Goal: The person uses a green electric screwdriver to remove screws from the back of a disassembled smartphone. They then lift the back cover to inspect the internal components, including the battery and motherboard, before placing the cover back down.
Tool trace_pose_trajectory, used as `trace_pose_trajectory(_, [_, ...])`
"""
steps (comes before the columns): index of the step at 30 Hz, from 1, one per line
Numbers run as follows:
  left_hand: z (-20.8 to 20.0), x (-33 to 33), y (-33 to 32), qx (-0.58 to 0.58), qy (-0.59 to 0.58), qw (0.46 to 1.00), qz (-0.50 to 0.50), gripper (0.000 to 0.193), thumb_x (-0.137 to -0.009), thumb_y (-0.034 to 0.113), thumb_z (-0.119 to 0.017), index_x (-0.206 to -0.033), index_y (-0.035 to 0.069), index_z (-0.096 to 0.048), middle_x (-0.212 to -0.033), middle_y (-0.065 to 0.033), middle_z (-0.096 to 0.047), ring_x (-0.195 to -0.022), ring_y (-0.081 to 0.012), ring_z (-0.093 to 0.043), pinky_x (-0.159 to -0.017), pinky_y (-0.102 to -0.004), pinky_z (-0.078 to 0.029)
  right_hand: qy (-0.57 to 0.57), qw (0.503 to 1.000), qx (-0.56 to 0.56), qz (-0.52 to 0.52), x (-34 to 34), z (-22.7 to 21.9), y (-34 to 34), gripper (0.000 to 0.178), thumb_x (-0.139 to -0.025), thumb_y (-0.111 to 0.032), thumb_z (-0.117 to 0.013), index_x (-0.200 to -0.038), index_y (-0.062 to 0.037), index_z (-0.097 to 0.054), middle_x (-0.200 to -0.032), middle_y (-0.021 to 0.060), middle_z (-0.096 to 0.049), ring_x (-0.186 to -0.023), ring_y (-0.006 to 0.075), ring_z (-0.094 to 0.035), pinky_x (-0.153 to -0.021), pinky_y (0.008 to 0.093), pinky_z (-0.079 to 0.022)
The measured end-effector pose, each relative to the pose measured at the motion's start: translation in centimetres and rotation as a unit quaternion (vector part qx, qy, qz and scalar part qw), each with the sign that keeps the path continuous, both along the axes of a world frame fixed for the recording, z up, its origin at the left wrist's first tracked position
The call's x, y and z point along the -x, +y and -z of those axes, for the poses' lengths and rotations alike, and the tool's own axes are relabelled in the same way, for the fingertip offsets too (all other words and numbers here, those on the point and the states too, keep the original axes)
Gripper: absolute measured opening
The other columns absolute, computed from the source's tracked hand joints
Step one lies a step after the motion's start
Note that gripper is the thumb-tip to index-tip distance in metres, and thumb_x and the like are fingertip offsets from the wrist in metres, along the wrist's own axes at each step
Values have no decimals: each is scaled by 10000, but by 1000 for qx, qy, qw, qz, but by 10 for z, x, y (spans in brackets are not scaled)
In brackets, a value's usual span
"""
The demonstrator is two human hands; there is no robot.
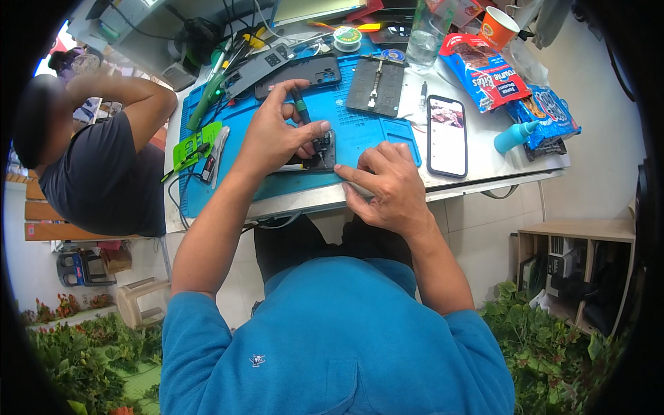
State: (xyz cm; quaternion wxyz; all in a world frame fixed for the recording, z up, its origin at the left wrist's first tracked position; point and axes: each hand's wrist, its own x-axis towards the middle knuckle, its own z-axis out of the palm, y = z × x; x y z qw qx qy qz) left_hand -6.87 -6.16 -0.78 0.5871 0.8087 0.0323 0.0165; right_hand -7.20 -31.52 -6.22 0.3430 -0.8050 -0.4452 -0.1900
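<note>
My left hand (pixel 273 135) is closed around a dark screwdriver (pixel 300 107) with green bands, held tilted with its tip down at an opened phone (pixel 330 146). The phone lies on a blue repair mat (pixel 360 138) near the table's front edge, its insides showing. Part of it is hidden under my left hand. To the right is my right hand (pixel 391 181), index finger reaching to the phone's lower right corner, thumb apart below it and the other fingers loosely curled. No object shows between those fingers.
A lit smartphone (pixel 447 135) lies on the right. Behind are a black fixture (pixel 375 84), a solder spool (pixel 347 38) and a glass (pixel 423 41). Snack bags (pixel 484 72), a paper cup (pixel 499 26) and a teal bottle (pixel 513 137) crowd the right. Another person (pixel 104 152) sits left.
</note>
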Motion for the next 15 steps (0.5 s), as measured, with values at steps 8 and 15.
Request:
trace_pose_trajectory(8, [1, 1, -1, 15, -7, 1000, -6, 822, -950, 131, -950, -1606, 52, -462, -879, -58, -695, -650, -139, -740, -524, -271, -598, 4, 1000, -1, -1, 0, 0, 0, 275, -835, -199, -863, -1106, -156, -883, -890, 29, -631, -889, 222, -591, -836, 407, -423])
trace_pose_trajectory(15, [5, 8, -1, 11, -36, 999, -9, 837, -949, 99, -947, -1613, 64, -439, -986, -102, -763, -709, -137, -755, -568, -267, -614, 2, 1000, 4, 0, 0, 0, 0, 279, -837, -200, -865, -1112, -159, -879, -904, 31, -636, -907, 227, -597, -840, 403, -429])
